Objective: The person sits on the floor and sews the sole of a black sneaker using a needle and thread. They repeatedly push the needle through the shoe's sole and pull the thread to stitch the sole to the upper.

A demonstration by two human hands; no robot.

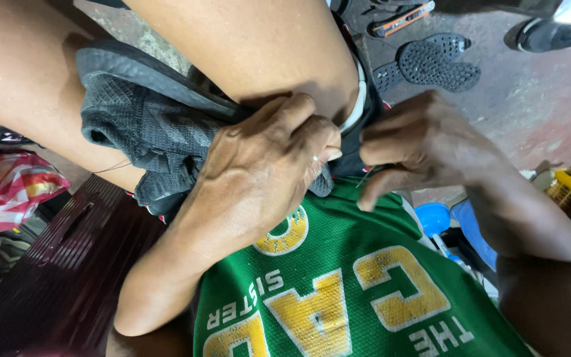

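Shoe, dark mesh, lay wedged between our knees so it stayed put. Our left hand clamped its grip on the upper, while our right hand pinched fingers together, seemingly on a thin needle, just beside.

Shoe wedged between knees, hands on it

The shoe sits between the two legs, above the jersey. The left hand lies on its right end, the right hand just beside. A sole insert lies on the floor behind; a bag sits at far left.
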